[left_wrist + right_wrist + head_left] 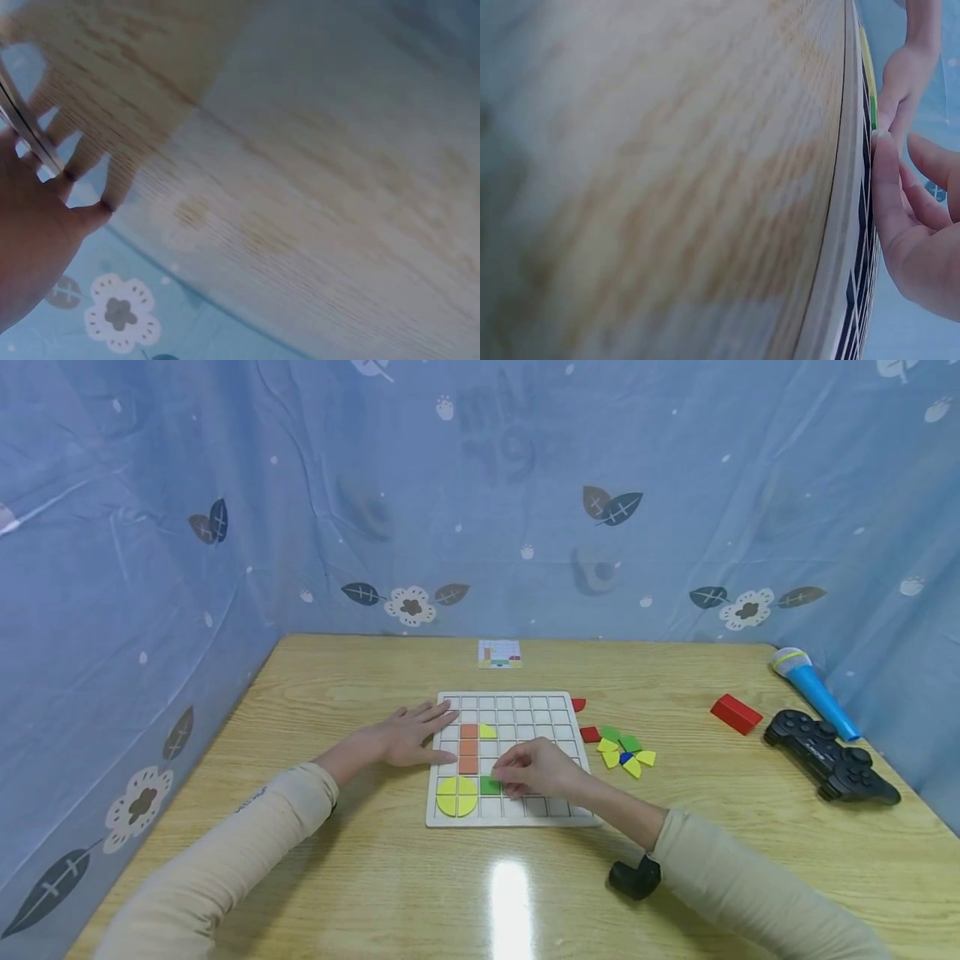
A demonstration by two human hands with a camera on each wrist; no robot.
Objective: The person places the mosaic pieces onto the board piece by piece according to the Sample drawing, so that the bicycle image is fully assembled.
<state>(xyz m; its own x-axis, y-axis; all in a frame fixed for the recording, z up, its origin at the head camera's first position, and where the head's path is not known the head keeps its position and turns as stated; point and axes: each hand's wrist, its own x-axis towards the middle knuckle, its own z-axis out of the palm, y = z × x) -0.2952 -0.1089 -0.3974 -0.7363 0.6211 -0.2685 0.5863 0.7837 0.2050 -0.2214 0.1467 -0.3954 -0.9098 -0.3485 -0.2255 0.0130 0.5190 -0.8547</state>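
A white grid board [557,702] lies on the table. My left hand [408,737] is spread flat at its left side, fingertips on the edge; the left wrist view shows that hand [34,225] beside the board's rim. My right hand [542,768] is over the lower middle, fingertips at a green square tile [489,786]. In the right wrist view, the index fingertip of that hand [922,240] meets the green tile [873,112], with the thumb apart. Yellow quarter-circle tiles [447,806] form a disc at lower left. Three orange squares [468,748] form a column above, beside another yellow tile [487,732].
Right of the board lie loose yellow tiles [632,767], green tiles [630,743], a blue tile [626,758] and red tiles [590,735]. A pattern card [498,654] sits behind it. Farther right are a red block [737,714], a game controller [828,756] and a toy microphone [817,693].
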